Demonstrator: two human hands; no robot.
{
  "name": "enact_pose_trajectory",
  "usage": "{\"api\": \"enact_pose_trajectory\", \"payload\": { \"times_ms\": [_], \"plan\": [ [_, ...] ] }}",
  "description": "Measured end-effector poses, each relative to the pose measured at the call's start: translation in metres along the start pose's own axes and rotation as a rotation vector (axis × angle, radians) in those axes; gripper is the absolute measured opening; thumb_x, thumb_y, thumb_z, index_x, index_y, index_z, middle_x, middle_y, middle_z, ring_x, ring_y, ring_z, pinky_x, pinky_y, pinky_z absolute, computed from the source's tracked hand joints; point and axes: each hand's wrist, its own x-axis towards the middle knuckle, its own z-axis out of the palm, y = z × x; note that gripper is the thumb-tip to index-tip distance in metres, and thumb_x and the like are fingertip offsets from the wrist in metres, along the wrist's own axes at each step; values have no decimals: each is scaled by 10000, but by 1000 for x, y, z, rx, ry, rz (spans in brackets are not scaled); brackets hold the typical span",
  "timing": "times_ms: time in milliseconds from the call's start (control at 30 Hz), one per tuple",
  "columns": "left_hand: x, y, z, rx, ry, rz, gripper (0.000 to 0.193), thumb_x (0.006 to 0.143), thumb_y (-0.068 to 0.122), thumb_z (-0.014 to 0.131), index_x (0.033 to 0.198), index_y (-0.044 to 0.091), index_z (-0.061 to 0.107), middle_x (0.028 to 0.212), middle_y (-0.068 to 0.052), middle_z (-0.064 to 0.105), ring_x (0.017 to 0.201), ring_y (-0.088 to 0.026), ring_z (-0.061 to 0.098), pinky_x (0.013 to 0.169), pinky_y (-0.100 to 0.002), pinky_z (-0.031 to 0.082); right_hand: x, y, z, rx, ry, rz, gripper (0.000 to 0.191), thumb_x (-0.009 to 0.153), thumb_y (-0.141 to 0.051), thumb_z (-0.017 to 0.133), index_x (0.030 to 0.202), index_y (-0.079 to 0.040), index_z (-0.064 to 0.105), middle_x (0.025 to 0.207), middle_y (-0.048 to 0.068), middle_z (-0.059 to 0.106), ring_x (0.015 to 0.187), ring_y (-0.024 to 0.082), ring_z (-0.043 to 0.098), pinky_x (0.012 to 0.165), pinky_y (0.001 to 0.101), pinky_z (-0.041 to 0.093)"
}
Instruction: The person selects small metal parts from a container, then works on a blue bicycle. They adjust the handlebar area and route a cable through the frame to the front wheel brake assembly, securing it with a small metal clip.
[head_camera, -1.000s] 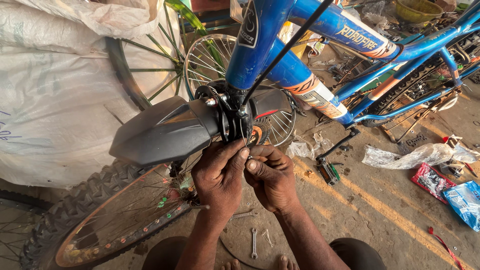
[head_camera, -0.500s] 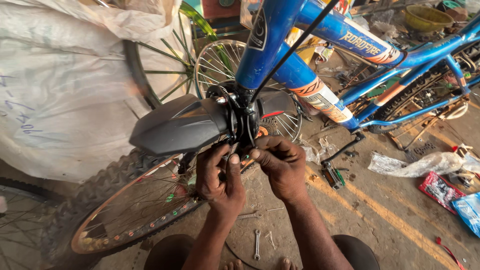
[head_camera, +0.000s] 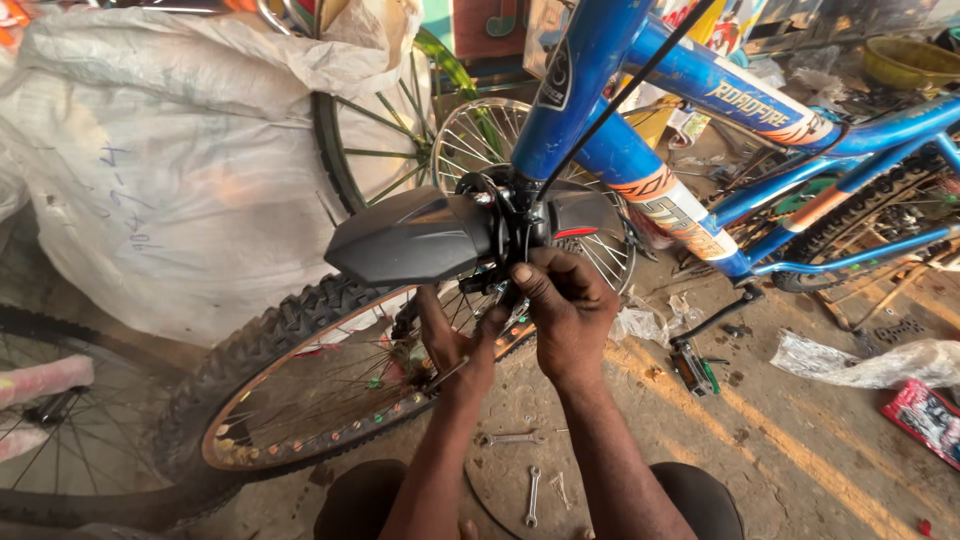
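Observation:
A blue bicycle frame (head_camera: 690, 90) stands in front of me with a black front mudguard (head_camera: 415, 240) fixed at the fork crown. My right hand (head_camera: 568, 310) is closed around the black fitting just under the mudguard mount. My left hand (head_camera: 455, 345) reaches up beneath the mudguard, fingers curled on a small part by the brake; what it holds is hidden. The front wheel (head_camera: 300, 400) with knobbly tyre and coloured spoke beads sits below both hands.
Spanners (head_camera: 512, 438) lie on the dirt floor between my knees. A large white sack (head_camera: 170, 170) fills the left. Spare wheels (head_camera: 480, 140) lean behind the bicycle. A pedal (head_camera: 692, 368), plastic wrappers (head_camera: 870, 362) and a yellow bowl (head_camera: 905, 60) lie to the right.
My view has shifted so the bicycle sits further right. My left hand has dropped lower and reached deeper under the mudguard; my right hand stays on the mount.

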Motion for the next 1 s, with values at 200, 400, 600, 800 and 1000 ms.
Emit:
{"api": "enact_pose_trajectory", "payload": {
  "times_ms": [200, 400, 600, 800, 1000],
  "plan": [
    [31, -29, 16, -249, -18, -115, 872, 778, 588, 873, 1330, -9, 557, 1306, -176, 630, 1278, -303, 592, 1136, -491, 434, 6, 6, -14, -121, -18, 76, 210, 922, -66, 795, 1102, 35, 756, 867, 44, 719, 686, 96, 572, 581, 229, 448],
    [38, -31, 8, -275, -70, -151, 744, 762, 461, 905, 1285, 25, 606, 1255, -122, 634, 1255, -270, 584, 1112, -452, 450, 7, 8, -8, -43, -109, -56, 188, 969, -53, 736, 1140, 19, 713, 997, 44, 750, 866, 80, 668, 729, 215, 548],
    [39, -34, 10, -505, -18, -138, 685, 818, 415, 908, 1295, 30, 602, 1246, -103, 647, 1257, -256, 589, 1157, -443, 443, 7, 10, 1, -86, -1, 12, 216, 926, -56, 748, 1126, 21, 720, 968, 65, 766, 860, 109, 699, 715, 241, 564],
    [38, -43, 10, -453, 38, -135, 647, 859, 437, 881, 1263, 3, 621, 1219, -113, 672, 1205, -241, 633, 1095, -424, 504, 5, 18, 5, -162, -6, -91, 201, 946, -54, 758, 1126, 28, 723, 995, 66, 757, 913, 117, 696, 823, 255, 576],
    [34, -43, 9, -345, 71, -73, 460, 935, 342, 821, 1194, -8, 674, 1149, -90, 707, 1106, -207, 667, 997, -379, 535, 0, 29, 12, -87, 12, -64, 167, 983, -75, 725, 1120, 20, 719, 941, 68, 751, 842, 102, 690, 748, 253, 575]
  ]
}}
